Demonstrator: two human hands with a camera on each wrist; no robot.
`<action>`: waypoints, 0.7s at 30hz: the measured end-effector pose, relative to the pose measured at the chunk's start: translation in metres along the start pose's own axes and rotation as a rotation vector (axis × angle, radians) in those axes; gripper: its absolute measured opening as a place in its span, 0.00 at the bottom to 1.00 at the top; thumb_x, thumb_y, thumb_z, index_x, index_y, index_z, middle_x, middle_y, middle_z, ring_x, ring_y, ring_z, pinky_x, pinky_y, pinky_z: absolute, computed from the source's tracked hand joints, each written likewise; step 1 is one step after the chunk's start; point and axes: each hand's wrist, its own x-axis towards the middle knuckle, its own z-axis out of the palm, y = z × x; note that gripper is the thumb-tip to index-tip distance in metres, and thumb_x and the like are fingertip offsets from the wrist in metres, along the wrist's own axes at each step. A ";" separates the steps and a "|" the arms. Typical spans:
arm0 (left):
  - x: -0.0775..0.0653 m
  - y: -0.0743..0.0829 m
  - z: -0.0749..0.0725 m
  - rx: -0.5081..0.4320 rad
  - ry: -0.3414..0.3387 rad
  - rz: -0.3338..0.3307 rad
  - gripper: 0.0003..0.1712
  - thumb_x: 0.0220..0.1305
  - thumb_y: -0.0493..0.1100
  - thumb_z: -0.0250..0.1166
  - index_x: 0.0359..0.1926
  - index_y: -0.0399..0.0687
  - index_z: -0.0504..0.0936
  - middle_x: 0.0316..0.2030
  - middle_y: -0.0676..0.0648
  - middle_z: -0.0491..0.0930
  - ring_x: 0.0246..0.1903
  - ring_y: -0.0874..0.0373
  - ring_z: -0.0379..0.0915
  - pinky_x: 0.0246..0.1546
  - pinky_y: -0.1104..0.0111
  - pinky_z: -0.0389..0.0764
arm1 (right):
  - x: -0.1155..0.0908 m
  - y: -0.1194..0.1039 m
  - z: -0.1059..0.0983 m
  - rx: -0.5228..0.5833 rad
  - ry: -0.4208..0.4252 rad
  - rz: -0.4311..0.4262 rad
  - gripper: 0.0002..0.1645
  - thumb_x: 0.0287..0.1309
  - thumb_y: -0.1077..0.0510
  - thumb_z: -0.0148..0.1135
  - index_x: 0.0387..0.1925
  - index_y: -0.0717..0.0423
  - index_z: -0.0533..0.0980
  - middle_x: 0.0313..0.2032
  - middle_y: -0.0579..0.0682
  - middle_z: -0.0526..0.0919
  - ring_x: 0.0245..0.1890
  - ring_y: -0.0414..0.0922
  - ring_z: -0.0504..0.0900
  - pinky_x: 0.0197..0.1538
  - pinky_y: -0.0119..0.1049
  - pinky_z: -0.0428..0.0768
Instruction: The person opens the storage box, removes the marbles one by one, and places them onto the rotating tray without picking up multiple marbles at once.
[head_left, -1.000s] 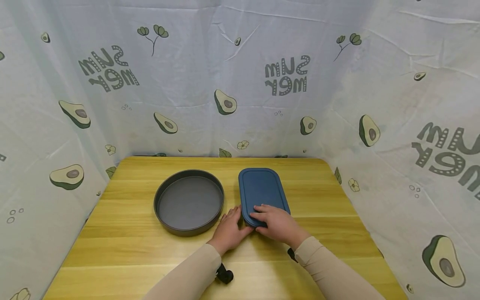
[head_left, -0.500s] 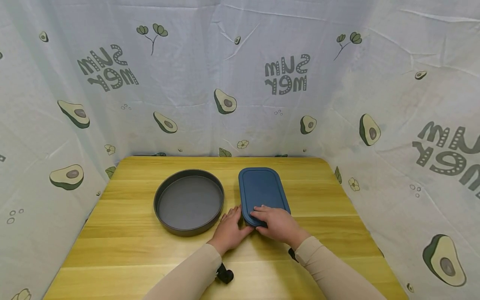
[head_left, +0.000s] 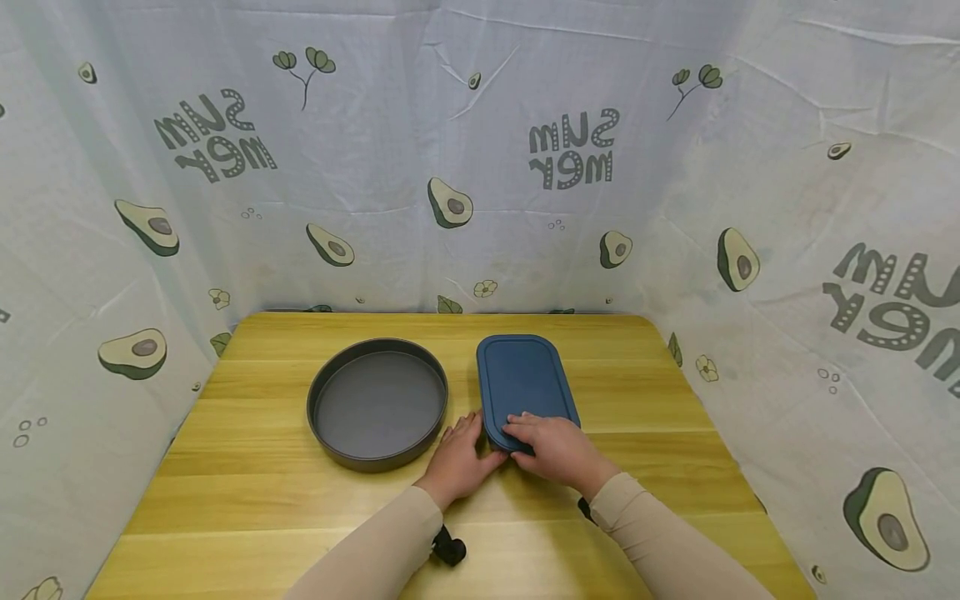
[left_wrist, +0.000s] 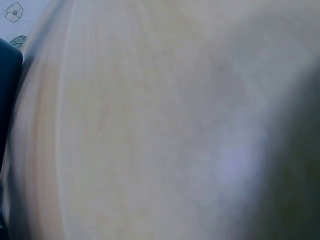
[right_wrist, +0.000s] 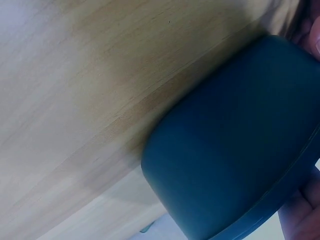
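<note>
A blue rectangular lidded food container [head_left: 525, 379] lies on the table, right of centre in the head view. My left hand [head_left: 455, 465] holds its near left corner, fingers along the left side and thumb at the near end. My right hand [head_left: 562, 450] grips the near end, fingers over the lid and thumb below its rim. Seen from the right wrist, the container's side [right_wrist: 235, 135] fills much of the view, with fingers [right_wrist: 302, 215] over the lid edge. The left wrist view shows mostly blurred tabletop and a dark blue edge [left_wrist: 7, 90].
A round dark grey pan [head_left: 378, 404] stands left of the container, close to the left hand. The wooden table [head_left: 247, 500] is ringed by a white curtain [head_left: 390, 150] with avocado prints. A black wrist-camera part [head_left: 448, 547] shows under the left wrist.
</note>
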 end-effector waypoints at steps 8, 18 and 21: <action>0.000 0.000 0.000 0.004 -0.008 -0.005 0.54 0.71 0.70 0.63 0.84 0.47 0.55 0.81 0.38 0.59 0.82 0.38 0.51 0.82 0.43 0.54 | -0.001 0.001 0.000 0.017 0.008 -0.001 0.28 0.63 0.50 0.75 0.63 0.55 0.83 0.62 0.54 0.86 0.61 0.54 0.87 0.60 0.50 0.86; 0.000 -0.002 0.001 0.012 -0.015 -0.013 0.53 0.71 0.70 0.62 0.84 0.48 0.55 0.82 0.39 0.58 0.82 0.39 0.50 0.83 0.44 0.53 | -0.003 0.000 -0.001 0.023 0.038 -0.009 0.28 0.65 0.51 0.73 0.64 0.53 0.82 0.62 0.54 0.86 0.60 0.54 0.87 0.59 0.51 0.87; 0.000 -0.002 0.001 0.016 -0.016 -0.012 0.53 0.71 0.70 0.62 0.84 0.48 0.55 0.82 0.39 0.58 0.82 0.39 0.50 0.83 0.44 0.53 | -0.003 -0.001 -0.001 0.019 0.051 -0.013 0.27 0.66 0.51 0.72 0.64 0.52 0.83 0.62 0.53 0.87 0.60 0.53 0.87 0.58 0.51 0.87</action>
